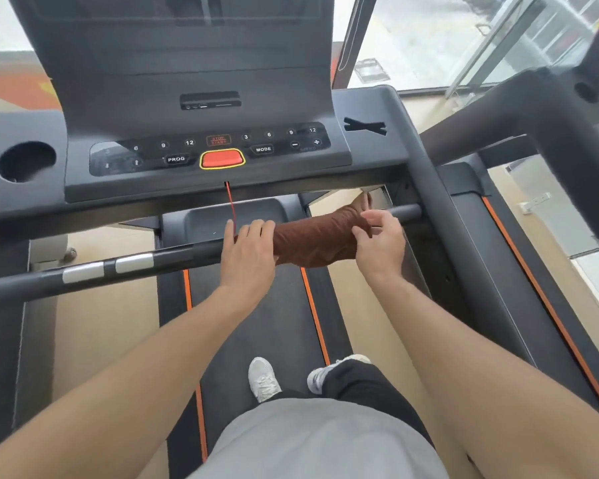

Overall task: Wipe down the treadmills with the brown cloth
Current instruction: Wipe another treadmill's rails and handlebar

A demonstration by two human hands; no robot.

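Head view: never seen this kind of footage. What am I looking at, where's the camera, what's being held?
There is no robot here. The single picture comes from a wide-angle camera worn on a person's head, looking forward and down, so the two bare arms reaching in from the bottom are the wearer's own.

The person stands on the belt of a treadmill; their white shoes show below. Ahead is its control console with a red stop button, and a red safety cord hanging from it.

Across the front runs a dark handlebar. A brown cloth is draped around it. The left hand rests on the bar at the cloth's left end, with fingers fairly straight. The right hand pinches the cloth's right end.

A second treadmill stands to the right.
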